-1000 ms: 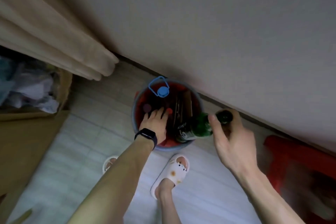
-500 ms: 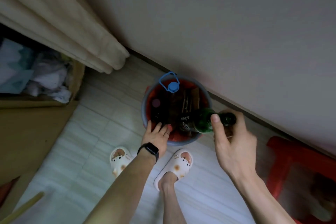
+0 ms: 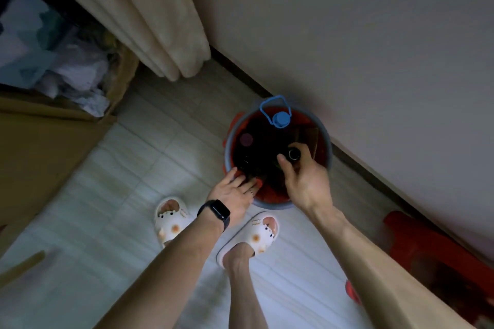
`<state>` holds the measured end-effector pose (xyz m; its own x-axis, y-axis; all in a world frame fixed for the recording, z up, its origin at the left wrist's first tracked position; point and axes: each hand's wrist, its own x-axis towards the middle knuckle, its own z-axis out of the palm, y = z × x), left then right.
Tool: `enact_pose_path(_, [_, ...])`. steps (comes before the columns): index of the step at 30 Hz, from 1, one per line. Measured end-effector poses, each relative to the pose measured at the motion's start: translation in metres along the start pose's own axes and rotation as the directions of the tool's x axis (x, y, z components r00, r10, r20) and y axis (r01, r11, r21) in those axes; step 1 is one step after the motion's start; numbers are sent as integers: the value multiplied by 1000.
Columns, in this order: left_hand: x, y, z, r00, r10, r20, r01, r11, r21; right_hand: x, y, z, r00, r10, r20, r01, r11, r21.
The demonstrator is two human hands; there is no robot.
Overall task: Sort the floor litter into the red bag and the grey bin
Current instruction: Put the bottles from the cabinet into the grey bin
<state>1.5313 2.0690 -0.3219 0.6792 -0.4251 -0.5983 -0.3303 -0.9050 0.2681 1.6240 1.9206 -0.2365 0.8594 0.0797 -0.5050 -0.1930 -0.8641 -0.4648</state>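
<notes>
A round grey bin (image 3: pixel 329 151) lined with a red bag (image 3: pixel 272 193) stands on the floor against the wall. Inside it are dark bottles and a big bottle with a blue cap and handle (image 3: pixel 280 118). My right hand (image 3: pixel 304 176) holds a dark green glass bottle (image 3: pixel 294 153) by its neck, upright inside the bin, mouth facing up. My left hand (image 3: pixel 235 195), with a black wristband, rests on the near rim, fingers on the red bag's edge.
A cardboard box (image 3: pixel 117 83) full of crumpled paper stands at the left under a beige curtain (image 3: pixel 160 35). A red plastic stool (image 3: pixel 427 251) is at the right by the wall. My feet in white slippers (image 3: pixel 171 222) stand just before the bin.
The green bottle went from lying tilted across the bin's right rim to standing upright inside it. My right hand moved over the bin with it. My left hand slid back to the near rim.
</notes>
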Motion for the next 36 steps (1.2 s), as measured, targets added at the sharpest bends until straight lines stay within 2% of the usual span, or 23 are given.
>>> enact_pose_path(5, [-3,-12,8,995,39,-97,-40,999,-6,20,-6,20,998,-60,-9,59,995,-79])
enact_pose_path(8, [-16,-28,10,990,103,-92,-96,992,85,19,-7,35,1000,-21,13,22,997,-74])
enact_pose_path(11, [-25,-53,9,977,136,-165,-108,980,166,16,-6,47,998,57,31,-55,997,-62])
enact_pose_path(15, [-30,-72,-4,992,85,-99,-68,985,160,22,-4,53,996,69,63,-60,989,-132])
enact_pose_path(17, [-28,-76,-9,991,109,-80,-94,981,170,26,-5,59,994,75,77,-62,986,-154])
enact_pose_path(20, [-21,-78,-18,993,121,-13,-117,975,188,25,5,70,978,194,71,-186,976,-112])
enact_pose_path(22, [-20,-78,-19,992,126,-25,-119,972,202,23,22,73,950,302,84,-293,950,-106])
enact_pose_path(24, [-20,-79,-14,991,130,-27,-123,975,187,22,41,75,930,353,103,-339,931,-134])
enact_pose_path(28, [-16,-78,-13,991,120,-53,-110,981,163,23,59,81,958,237,160,-213,965,-154])
enact_pose_path(30, [-12,-70,-16,986,108,-123,-95,989,111,9,61,89,990,119,74,-107,983,-151])
enact_pose_path(32, [-4,-66,-24,985,35,-167,-24,998,65,-13,58,98,1000,-3,-26,-2,986,-168])
enact_pose_path(34, [5,-65,-26,986,-54,-161,60,998,35,-29,50,107,997,-24,-72,13,988,-151])
enact_pose_path(36, [13,-69,-21,988,-97,-120,100,995,20,-31,42,116,997,28,-73,-36,993,-113])
